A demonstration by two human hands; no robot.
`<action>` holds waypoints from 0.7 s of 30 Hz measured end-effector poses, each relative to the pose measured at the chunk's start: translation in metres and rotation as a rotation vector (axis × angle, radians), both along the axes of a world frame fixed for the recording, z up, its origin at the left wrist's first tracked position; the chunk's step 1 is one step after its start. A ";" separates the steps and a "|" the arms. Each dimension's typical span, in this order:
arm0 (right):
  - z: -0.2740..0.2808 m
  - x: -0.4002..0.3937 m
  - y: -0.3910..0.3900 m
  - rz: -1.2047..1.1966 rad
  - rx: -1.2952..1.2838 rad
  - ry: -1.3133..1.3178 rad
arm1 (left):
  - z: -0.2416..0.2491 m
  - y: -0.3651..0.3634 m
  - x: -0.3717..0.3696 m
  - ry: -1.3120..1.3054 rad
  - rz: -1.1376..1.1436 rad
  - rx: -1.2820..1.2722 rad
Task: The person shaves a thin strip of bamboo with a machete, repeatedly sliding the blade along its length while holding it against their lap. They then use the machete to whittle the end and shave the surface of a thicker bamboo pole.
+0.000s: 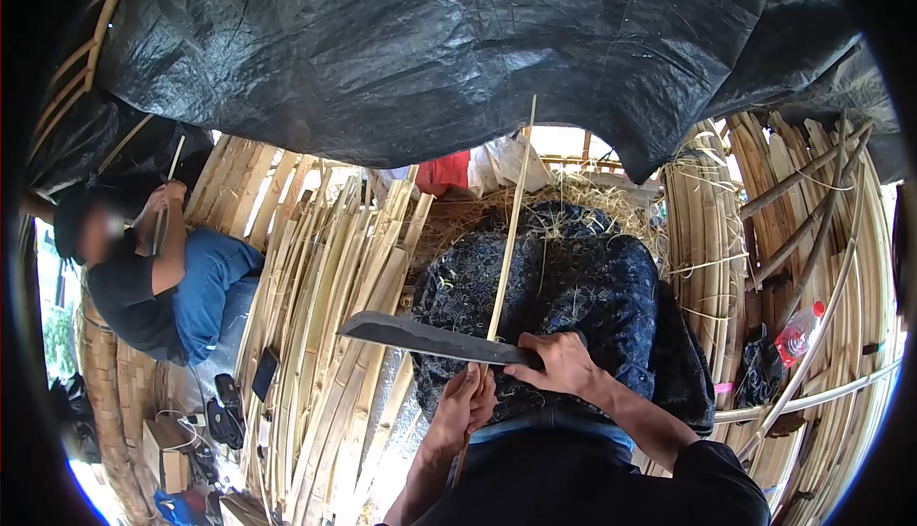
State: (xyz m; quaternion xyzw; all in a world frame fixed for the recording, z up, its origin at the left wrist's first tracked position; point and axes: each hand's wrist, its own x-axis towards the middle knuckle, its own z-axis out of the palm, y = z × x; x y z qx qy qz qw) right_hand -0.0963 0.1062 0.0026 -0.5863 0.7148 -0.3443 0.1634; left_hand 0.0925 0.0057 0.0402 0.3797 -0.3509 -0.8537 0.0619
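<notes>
My right hand [559, 364] is closed round the dark handle of a machete [430, 339], whose broad blade points to the left. The blade lies across a long, thin bamboo strip [513, 230] that rises upright over my lap. Just below the blade, my left hand [468, 397] pinches the lower part of this strip. Dark patterned cloth [602, 287] covers my legs behind the blade and strip.
Split bamboo slats [330, 268] lie to the left, and more bamboo [707, 230] stands at the right. A co-worker [143, 278] sits at far left holding a strip. Black sheeting [430, 48] hangs overhead. A red-labelled bottle [799, 333] is at right.
</notes>
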 end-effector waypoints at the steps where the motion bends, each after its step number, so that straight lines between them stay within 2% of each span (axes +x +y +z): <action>1: 0.001 0.001 0.000 0.001 0.001 0.001 | 0.001 0.001 -0.001 0.022 0.020 0.078; 3: 0.004 0.004 0.001 0.047 0.109 -0.080 | 0.004 0.001 -0.002 0.025 0.017 0.053; 5: -0.001 0.004 0.003 0.033 0.084 -0.103 | 0.003 0.001 -0.001 0.028 0.017 0.023; 8: 0.001 -0.001 0.004 0.011 0.001 0.007 | -0.001 0.002 0.004 0.111 -0.008 0.131; 11: 0.012 -0.020 -0.004 0.015 -0.043 0.271 | 0.006 0.006 0.005 0.137 -0.003 0.144; 17: 0.011 -0.040 -0.022 0.026 -0.264 0.368 | 0.023 0.002 0.003 0.169 0.005 0.116; 21: -0.005 -0.098 -0.028 -0.493 -0.131 0.320 | 0.029 0.012 0.032 0.124 -0.019 0.198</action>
